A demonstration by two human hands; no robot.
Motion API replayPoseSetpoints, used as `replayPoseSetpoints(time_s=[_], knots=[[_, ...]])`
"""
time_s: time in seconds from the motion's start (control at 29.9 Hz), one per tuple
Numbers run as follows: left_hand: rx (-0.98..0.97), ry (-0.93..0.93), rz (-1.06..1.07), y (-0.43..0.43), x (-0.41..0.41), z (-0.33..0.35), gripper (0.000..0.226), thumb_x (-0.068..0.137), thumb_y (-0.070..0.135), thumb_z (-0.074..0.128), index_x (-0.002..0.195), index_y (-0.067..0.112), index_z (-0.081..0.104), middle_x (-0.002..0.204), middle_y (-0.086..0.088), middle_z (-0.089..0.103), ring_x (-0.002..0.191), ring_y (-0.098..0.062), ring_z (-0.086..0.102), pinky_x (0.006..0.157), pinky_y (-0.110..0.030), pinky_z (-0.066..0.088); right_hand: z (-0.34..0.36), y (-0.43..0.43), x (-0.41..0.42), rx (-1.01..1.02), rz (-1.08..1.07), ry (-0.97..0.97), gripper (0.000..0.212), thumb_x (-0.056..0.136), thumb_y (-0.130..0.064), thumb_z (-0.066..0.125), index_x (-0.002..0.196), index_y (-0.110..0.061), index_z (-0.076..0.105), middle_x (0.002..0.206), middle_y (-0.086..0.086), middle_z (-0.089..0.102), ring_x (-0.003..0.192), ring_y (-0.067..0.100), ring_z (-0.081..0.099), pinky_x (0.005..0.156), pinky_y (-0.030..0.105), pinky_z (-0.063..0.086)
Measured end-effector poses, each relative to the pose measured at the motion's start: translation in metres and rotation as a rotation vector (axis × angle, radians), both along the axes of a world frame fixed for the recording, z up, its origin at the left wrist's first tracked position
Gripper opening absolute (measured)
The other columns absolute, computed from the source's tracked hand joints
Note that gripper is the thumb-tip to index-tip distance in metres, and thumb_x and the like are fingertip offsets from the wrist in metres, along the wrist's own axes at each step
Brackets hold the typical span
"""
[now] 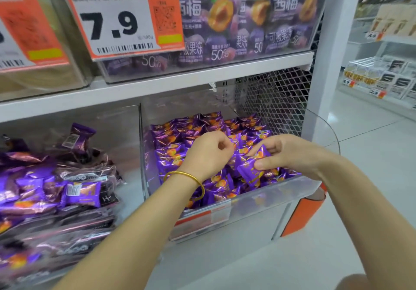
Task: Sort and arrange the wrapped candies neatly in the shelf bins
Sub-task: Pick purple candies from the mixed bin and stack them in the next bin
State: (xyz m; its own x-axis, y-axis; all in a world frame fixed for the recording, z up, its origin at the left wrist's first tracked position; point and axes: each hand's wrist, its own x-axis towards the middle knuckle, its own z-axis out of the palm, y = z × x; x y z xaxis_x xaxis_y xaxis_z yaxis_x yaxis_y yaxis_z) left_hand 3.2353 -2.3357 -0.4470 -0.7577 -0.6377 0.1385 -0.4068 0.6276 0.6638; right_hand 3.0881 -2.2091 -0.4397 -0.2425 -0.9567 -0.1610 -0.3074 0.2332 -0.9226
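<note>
Supermarket shelving is filling the head view, with a white shelf (157,84) running above both hands and a pale aisle floor (371,145) stretching off beyond the right hand (290,154).

Directly under the hands, a clear bin (270,191) is sitting well stocked with purple wrapped candies (202,127). Those farther from the hands are lying in fairly even rows, while the ones nearest the front wall are looking looser. I judge this bin to be mostly arranged. Well off to the outside of the left hand (209,152), a neighbouring pile (45,188) of mixed purple packs is lying jumbled, so I judge that sorting is remaining there.

The right hand is pinching one candy (252,168) between thumb and fingers, holding it just above the front rows, close beside the left hand. The left hand, wearing a gold bangle (189,177), is hovering over the middle of the bin with fingers curled in, gripping nothing as far as I can see.
</note>
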Motion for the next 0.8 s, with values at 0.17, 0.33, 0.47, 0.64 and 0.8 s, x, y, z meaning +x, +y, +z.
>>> replayPoseSetpoints(time_s=[0.17, 0.33, 0.47, 0.64, 0.8], knots=[[-0.138, -0.142, -0.045, 0.002, 0.002, -0.006, 0.012, 0.076, 0.012, 0.069, 0.069, 0.021, 0.066, 0.071, 0.013, 0.056, 0.083, -0.015, 0.059, 0.086, -0.040, 0.048, -0.003, -0.003, 0.007, 0.020, -0.017, 0.246, 0.023, 0.067, -0.015, 0.083, 0.088, -0.019, 0.075, 0.066, 0.001, 0.054, 0.064, 0.011, 0.045, 0.067, 0.021, 0.039], [-0.210, -0.134, -0.032, 0.003, 0.001, -0.013, 0.009, 0.079, 0.017, 0.068, 0.072, 0.021, 0.065, 0.072, 0.010, 0.052, 0.089, -0.020, 0.057, 0.084, -0.041, 0.047, -0.003, -0.003, 0.015, -0.026, 0.019, 0.357, 0.021, 0.068, -0.013, 0.082, 0.086, -0.021, 0.074, 0.046, -0.017, 0.043, 0.048, 0.003, 0.034, 0.048, 0.011, 0.027], [-0.136, -0.028, -0.035, 0.001, 0.001, -0.014, 0.010, 0.086, 0.023, 0.062, 0.077, 0.019, 0.060, 0.077, 0.005, 0.059, 0.081, -0.019, 0.056, 0.077, -0.036, 0.048, -0.006, -0.003, 0.019, -0.064, 0.005, 0.475, 0.024, 0.068, -0.015, 0.083, 0.085, -0.024, 0.069, 0.054, -0.025, 0.051, 0.058, -0.007, 0.046, 0.057, 0.010, 0.036], [-0.106, -0.126, -0.105, 0.002, 0.005, -0.011, 0.015, 0.077, 0.032, 0.072, 0.066, 0.024, 0.064, 0.063, 0.014, 0.053, 0.079, -0.016, 0.053, 0.076, -0.036, 0.049, -0.014, -0.003, 0.012, -0.074, -0.059, 0.532, 0.032, 0.067, -0.019, 0.083, 0.081, -0.032, 0.058, 0.087, -0.007, 0.057, 0.081, -0.003, 0.049, 0.074, 0.019, 0.042], [-0.147, -0.141, -0.071, 0.003, 0.005, -0.013, 0.029, 0.075, 0.032, 0.075, 0.054, 0.024, 0.056, 0.069, 0.010, 0.056, 0.092, -0.026, 0.054, 0.081, -0.043, 0.048, -0.006, 0.004, 0.013, -0.038, -0.091, 0.744, 0.028, 0.065, -0.025, 0.084, 0.084, -0.025, 0.063, 0.084, -0.009, 0.048, 0.078, 0.009, 0.047, 0.073, 0.024, 0.039]])
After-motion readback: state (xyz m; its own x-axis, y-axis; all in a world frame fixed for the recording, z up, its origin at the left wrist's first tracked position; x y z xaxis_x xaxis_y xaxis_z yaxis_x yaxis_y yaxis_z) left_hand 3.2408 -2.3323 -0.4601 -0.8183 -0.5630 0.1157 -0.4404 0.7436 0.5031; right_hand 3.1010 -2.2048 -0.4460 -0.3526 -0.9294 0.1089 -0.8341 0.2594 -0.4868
